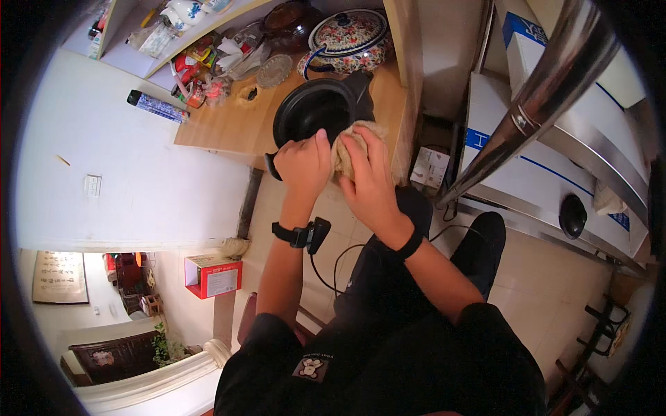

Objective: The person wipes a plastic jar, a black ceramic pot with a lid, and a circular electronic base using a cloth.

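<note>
A round black pot (317, 106) with a side handle and a spout-like projection is tilted at the near edge of the wooden shelf top. My left hand (306, 162) grips its near rim, thumb up. In my right hand (368, 171) is a bunched beige cloth (347, 156), pressed against the pot's near right side. The pot's underside is hidden. Behind the pot stands a floral lidded ceramic pot (349, 41) with a blue handle.
The wooden top (218, 132) also bears a glass dish (274, 70), a dark brown pot (291, 23) and plastic-wrapped items. A metal pole (530, 112) slants at right by a rack holding a black lid (573, 216). A red-and-white box (221, 278) sits at lower left.
</note>
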Tool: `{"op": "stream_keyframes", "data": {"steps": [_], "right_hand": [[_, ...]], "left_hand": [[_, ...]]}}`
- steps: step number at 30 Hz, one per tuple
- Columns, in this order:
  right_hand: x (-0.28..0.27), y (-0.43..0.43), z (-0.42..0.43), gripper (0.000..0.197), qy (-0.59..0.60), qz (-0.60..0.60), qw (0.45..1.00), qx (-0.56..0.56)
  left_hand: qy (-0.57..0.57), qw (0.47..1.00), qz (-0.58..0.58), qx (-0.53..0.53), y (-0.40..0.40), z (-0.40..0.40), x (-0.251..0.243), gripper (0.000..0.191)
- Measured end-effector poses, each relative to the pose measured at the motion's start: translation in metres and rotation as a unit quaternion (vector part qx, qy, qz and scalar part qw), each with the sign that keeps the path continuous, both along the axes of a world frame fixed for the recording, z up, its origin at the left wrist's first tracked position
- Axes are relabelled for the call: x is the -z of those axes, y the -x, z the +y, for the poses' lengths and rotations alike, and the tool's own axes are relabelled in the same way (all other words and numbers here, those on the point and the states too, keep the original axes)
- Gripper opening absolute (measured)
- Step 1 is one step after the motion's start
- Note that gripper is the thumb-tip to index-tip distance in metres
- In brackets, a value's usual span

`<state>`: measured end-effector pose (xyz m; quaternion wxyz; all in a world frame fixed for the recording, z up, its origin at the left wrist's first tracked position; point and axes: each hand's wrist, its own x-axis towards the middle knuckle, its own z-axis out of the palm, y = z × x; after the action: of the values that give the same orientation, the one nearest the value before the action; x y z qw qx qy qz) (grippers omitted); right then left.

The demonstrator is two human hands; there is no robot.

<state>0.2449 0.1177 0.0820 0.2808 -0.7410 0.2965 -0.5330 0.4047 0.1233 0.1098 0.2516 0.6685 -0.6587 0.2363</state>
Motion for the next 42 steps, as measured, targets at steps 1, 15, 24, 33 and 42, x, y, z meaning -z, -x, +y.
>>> {"op": "stream_keyframes", "data": {"steps": [1, 15, 24, 33, 42], "right_hand": [[0.0, -0.006, 0.001, 0.06, -0.007, 0.013, 1.0, 0.014], [-0.004, -0.007, -0.007, 0.047, 0.03, -0.024, 0.995, 0.087], [0.012, 0.012, -0.091, 0.042, -0.022, -0.039, 0.991, 0.122], [-0.055, 0.013, -0.114, 0.023, 0.183, 0.27, 0.944, 0.05], [-0.056, 0.013, -0.11, 0.033, 0.166, 0.271, 0.947, 0.05]], "left_hand": [[-0.003, 1.0, 0.014, 0.024, -0.003, 0.004, 0.0, 0.042], [0.057, 0.993, 0.024, 0.101, -0.009, 0.001, 0.003, 0.036], [0.07, 0.991, 0.02, 0.109, -0.01, 0.002, 0.002, 0.032], [0.051, 0.982, 0.062, 0.172, -0.017, 0.007, 0.002, 0.028], [0.05, 0.992, 0.026, 0.111, -0.011, 0.01, 0.001, 0.031]]}}
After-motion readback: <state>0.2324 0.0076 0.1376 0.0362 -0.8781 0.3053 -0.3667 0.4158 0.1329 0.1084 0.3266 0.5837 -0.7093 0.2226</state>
